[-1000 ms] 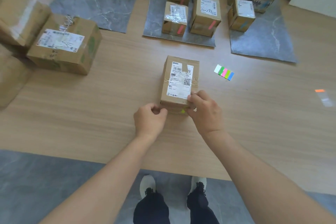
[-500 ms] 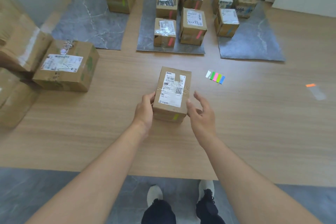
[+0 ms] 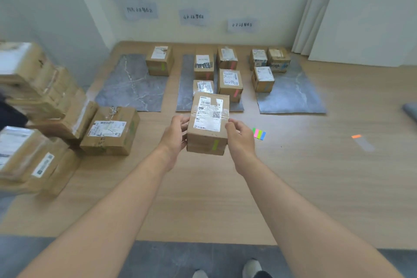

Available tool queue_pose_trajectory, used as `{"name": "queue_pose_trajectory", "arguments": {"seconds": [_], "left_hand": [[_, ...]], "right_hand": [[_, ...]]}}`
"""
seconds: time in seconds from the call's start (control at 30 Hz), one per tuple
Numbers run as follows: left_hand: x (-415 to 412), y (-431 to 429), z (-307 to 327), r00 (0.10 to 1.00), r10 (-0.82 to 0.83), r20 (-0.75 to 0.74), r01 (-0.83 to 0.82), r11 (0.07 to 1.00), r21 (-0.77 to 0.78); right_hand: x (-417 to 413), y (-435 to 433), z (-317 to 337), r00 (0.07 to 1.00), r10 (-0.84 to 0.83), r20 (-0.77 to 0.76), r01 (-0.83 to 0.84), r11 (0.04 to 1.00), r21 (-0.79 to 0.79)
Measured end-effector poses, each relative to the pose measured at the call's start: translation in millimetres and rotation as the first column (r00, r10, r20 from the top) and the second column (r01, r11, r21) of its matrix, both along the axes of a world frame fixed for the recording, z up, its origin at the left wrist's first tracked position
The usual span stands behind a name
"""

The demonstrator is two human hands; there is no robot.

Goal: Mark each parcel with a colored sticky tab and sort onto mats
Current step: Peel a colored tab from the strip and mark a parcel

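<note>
- Holding a small parcel [image 3: 208, 124] off the floor, just short of the near edge of the middle mat [image 3: 186, 88], label up, green tab [image 3: 216, 145] on the near face.
- Clamped from both sides: left hand [image 3: 173, 137] curled round the left face, right hand [image 3: 240, 140] gripping the right edge.
- Past marking, by the look of it; now at sorting.
- Probably bound for the left mat [image 3: 133, 86], left of the middle mat, home of the one green-tabbed box [image 3: 159, 60]; pink tabs only on the middle mat itself.
- Calls for a carry forward and leftward, then a flat set-down on bare mat beside that box.
- Lying off the middle mat's near right corner: tab pad [image 3: 259, 134]; well to its left, unsorted boxes [image 3: 110, 130].
</note>
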State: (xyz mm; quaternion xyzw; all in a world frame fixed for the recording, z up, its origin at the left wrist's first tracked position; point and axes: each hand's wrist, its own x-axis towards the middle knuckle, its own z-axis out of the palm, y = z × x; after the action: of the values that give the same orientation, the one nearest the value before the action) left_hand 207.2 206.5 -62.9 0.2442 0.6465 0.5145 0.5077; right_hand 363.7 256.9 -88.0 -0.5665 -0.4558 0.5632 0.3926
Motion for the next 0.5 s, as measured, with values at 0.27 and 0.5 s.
{"name": "queue_pose_trajectory", "arguments": {"seconds": [0.27, 0.5], "left_hand": [[-1.3, 19.9, 84.0, 0.994, 0.107, 0.004, -0.107, 0.992, 0.069], [-25.6, 37.6, 104.1, 0.978, 0.206, -0.002, -0.205, 0.975, 0.089]], "right_hand": [[-3.4, 41.0, 83.8, 0.989, 0.147, -0.015, -0.144, 0.981, 0.132], [-32.0, 62.8, 106.2, 0.96, 0.278, 0.017, -0.278, 0.949, 0.153]]}}
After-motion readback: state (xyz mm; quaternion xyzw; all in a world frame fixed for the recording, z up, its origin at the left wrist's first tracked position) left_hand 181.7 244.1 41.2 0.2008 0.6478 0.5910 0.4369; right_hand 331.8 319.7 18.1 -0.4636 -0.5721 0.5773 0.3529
